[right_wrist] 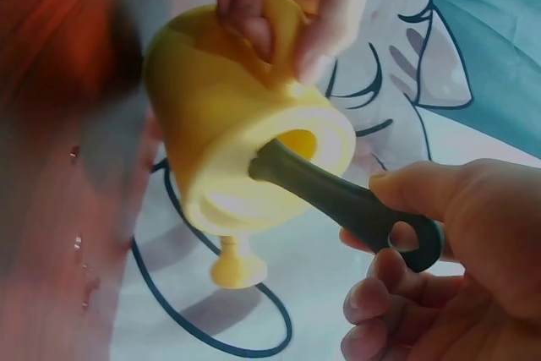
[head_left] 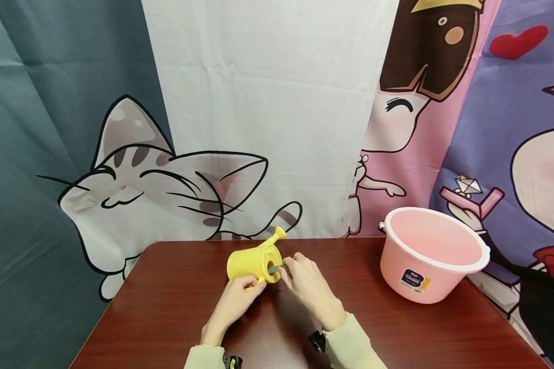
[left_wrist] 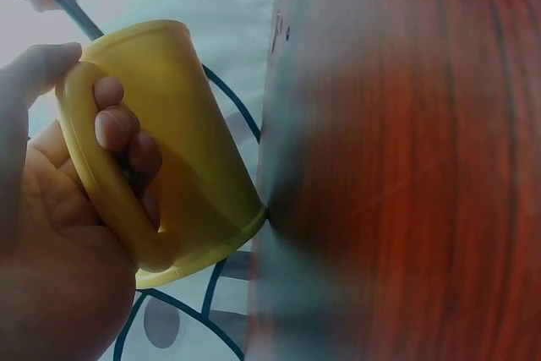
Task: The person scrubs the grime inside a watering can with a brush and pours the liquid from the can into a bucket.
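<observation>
A yellow watering can (head_left: 246, 262) is tipped sideways low over the table, its opening facing right and its spout toward the back. Fingers of my left hand (head_left: 236, 302) curl through the can's handle (left_wrist: 97, 166) and grip it. A dark green tool handle (right_wrist: 338, 200) with a hole at its end sticks out of the opening. My right hand (head_left: 308, 287) pinches that handle near its outer end, thumb on one side and fingers on the other. The part of the tool inside the can is hidden, so its kind cannot be told.
A pink bucket (head_left: 420, 287) with a white rim stands at the table's right side. Small dark specks (right_wrist: 74, 155) lie on the reddish-brown tabletop (head_left: 166, 307). Printed cloth (head_left: 277, 77) hangs right behind the back edge.
</observation>
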